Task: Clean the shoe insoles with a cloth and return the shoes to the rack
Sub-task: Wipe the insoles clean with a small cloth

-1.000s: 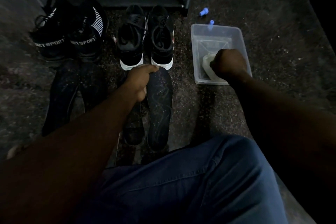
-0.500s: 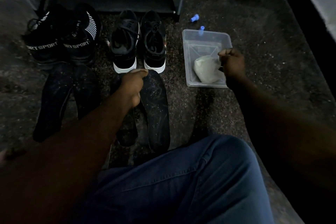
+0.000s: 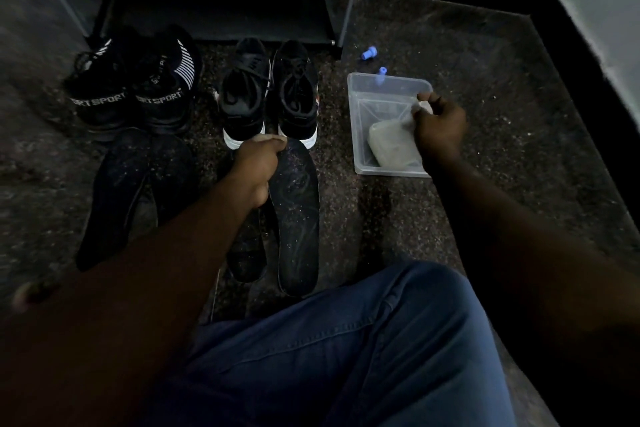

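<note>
Left hand [image 3: 256, 170] grips insole [image 3: 298, 218] — far end | right hand [image 3: 439, 126] pinches cloth [image 3: 393, 146] in tub [image 3: 356, 121]

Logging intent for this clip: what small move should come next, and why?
Probably lift the cloth out of the tub and bring it to the insole: the right hand pinches the cloth, which hangs into the tub, while the left hand grips the speckled insole's far end.
</note>
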Motion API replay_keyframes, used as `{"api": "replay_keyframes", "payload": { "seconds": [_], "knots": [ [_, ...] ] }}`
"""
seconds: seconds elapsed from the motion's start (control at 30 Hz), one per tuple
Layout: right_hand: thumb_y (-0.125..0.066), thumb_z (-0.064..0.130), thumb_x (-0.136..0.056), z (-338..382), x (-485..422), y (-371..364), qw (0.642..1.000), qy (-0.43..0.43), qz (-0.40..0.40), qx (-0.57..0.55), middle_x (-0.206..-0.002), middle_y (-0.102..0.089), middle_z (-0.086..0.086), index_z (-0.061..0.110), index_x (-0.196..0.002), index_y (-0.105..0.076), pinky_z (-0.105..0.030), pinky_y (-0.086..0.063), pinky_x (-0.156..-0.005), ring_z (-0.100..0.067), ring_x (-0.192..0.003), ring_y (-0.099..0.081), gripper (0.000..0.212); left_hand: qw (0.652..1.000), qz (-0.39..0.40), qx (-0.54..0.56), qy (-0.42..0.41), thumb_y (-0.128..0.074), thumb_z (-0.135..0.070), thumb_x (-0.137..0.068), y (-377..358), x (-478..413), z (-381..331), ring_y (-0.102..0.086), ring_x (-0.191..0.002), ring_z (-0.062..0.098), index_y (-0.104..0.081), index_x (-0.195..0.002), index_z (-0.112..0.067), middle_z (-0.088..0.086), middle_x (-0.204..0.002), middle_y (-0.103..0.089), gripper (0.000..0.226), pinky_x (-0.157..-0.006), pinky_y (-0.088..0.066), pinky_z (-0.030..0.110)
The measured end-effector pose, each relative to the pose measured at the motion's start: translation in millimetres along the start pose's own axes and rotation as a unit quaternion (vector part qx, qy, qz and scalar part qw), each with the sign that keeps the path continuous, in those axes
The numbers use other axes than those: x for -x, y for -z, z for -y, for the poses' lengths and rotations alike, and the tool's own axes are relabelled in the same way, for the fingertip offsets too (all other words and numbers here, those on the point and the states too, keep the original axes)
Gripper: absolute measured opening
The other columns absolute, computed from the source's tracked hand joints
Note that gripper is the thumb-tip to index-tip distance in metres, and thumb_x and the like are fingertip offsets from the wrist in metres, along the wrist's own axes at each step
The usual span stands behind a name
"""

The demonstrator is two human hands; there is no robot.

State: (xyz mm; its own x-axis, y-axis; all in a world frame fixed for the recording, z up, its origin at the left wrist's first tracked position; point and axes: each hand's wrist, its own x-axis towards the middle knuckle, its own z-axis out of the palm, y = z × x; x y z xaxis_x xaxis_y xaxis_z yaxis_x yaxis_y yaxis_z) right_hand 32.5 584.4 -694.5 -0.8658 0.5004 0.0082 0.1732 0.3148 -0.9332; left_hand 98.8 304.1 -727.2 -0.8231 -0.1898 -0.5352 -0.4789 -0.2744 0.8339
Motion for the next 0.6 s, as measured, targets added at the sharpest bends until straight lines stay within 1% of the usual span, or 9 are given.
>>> {"api": "replay_keyframes", "payload": {
  "seconds": [0.1, 0.17, 0.2, 0.27, 0.33, 0.4, 0.47, 0.53, 0.6],
  "knots": [
    [-0.069, 0.015, -0.093, 4, -5, 0, 0.999, 0.032, 0.027, 0.023, -0.098, -0.076, 0.008, 0.025, -0.103, -0.077, -0.022, -0.056, -0.072, -0.002, -0.083, -0.069, 0.016, 1.0, -0.003, -0.001, 0.001, -0.059, -0.011, -0.102, 3, 1, 1, -0.067, -0.076, 0.017, -0.069, -0.089, -0.017, 0.006, -0.085, -0.071, 0.017, -0.069, -0.055, 0.029],
    [-0.068, 0.012, -0.093, 2, -6, 2, 0.989, 0.058, 0.083, 0.104, -0.103, -0.076, 0.006, 0.025, -0.103, -0.075, -0.027, -0.058, -0.076, -0.007, -0.087, -0.071, 0.018, 1.0, -0.008, -0.001, 0.003, -0.059, -0.01, -0.101, 5, 0, 4, -0.067, -0.074, 0.016, -0.068, -0.088, -0.018, 0.005, -0.084, -0.07, 0.018, -0.068, -0.055, 0.029],
    [-0.066, 0.01, -0.092, -1, -6, 3, 0.976, 0.081, 0.108, 0.169, -0.105, -0.076, 0.005, 0.025, -0.105, -0.075, -0.03, -0.059, -0.081, -0.011, -0.092, -0.072, 0.022, 1.0, -0.009, -0.004, 0.003, -0.059, -0.01, -0.102, 6, -1, 6, -0.066, -0.074, 0.015, -0.068, -0.088, -0.018, 0.004, -0.084, -0.07, 0.018, -0.068, -0.055, 0.029],
    [-0.061, 0.01, -0.09, -6, -3, 7, 0.922, 0.168, 0.144, 0.318, -0.113, -0.076, 0.003, 0.024, -0.112, -0.076, -0.033, -0.056, -0.095, -0.019, -0.104, -0.072, 0.031, 1.0, -0.01, -0.013, 0.003, -0.059, -0.01, -0.102, 5, -4, 12, -0.066, -0.077, 0.016, -0.068, -0.089, -0.018, 0.004, -0.086, -0.07, 0.018, -0.069, -0.054, 0.029],
    [-0.062, 0.018, -0.091, -8, -3, 7, 0.856, 0.231, 0.165, 0.432, -0.116, -0.076, -0.003, 0.022, -0.12, -0.074, -0.034, -0.052, -0.096, -0.028, -0.108, -0.069, 0.032, 1.0, -0.007, -0.021, 0.003, -0.059, -0.01, -0.101, 3, -7, 17, -0.065, -0.08, 0.016, -0.068, -0.088, -0.019, 0.003, -0.087, -0.07, 0.018, -0.07, -0.054, 0.028],
    [-0.068, 0.034, -0.093, -9, -7, 1, 0.807, 0.242, 0.193, 0.503, -0.116, -0.075, -0.01, 0.019, -0.122, -0.072, -0.038, -0.053, -0.093, -0.033, -0.108, -0.068, 0.034, 1.0, -0.003, -0.029, 0.002, -0.059, -0.01, -0.102, 2, -10, 20, -0.065, -0.078, 0.014, -0.067, -0.087, -0.02, 0.002, -0.086, -0.069, 0.02, -0.068, -0.053, 0.027],
    [-0.07, 0.047, -0.091, -7, -10, -7, 0.76, 0.232, 0.228, 0.562, -0.116, -0.073, -0.011, 0.018, -0.118, -0.073, -0.04, -0.055, -0.093, -0.032, -0.107, -0.067, 0.04, 1.0, -0.002, -0.031, 0.002, -0.059, -0.009, -0.101, 1, -13, 22, -0.064, -0.077, 0.013, -0.067, -0.086, -0.019, 0.002, -0.086, -0.069, 0.02, -0.068, -0.052, 0.026],
    [-0.07, 0.052, -0.09, -7, -15, -12, 0.726, 0.221, 0.257, 0.599, -0.114, -0.073, -0.01, 0.018, -0.113, -0.075, -0.039, -0.055, -0.092, -0.032, -0.106, -0.067, 0.042, 0.999, -0.001, -0.033, 0.001, -0.06, -0.009, -0.101, 1, -17, 23, -0.065, -0.081, 0.015, -0.067, -0.086, -0.02, 0.002, -0.086, -0.069, 0.02, -0.07, -0.052, 0.027],
    [-0.073, 0.049, -0.088, -6, -19, -15, 0.699, 0.209, 0.276, 0.626, -0.114, -0.073, -0.01, 0.016, -0.113, -0.075, -0.038, -0.054, -0.092, -0.033, -0.108, -0.066, 0.041, 1.0, 0.001, -0.031, 0.005, -0.059, -0.009, -0.101, 1, -18, 24, -0.065, -0.083, 0.016, -0.067, -0.086, -0.02, 0.002, -0.087, -0.069, 0.019, -0.07, -0.052, 0.026]
  ]
}}
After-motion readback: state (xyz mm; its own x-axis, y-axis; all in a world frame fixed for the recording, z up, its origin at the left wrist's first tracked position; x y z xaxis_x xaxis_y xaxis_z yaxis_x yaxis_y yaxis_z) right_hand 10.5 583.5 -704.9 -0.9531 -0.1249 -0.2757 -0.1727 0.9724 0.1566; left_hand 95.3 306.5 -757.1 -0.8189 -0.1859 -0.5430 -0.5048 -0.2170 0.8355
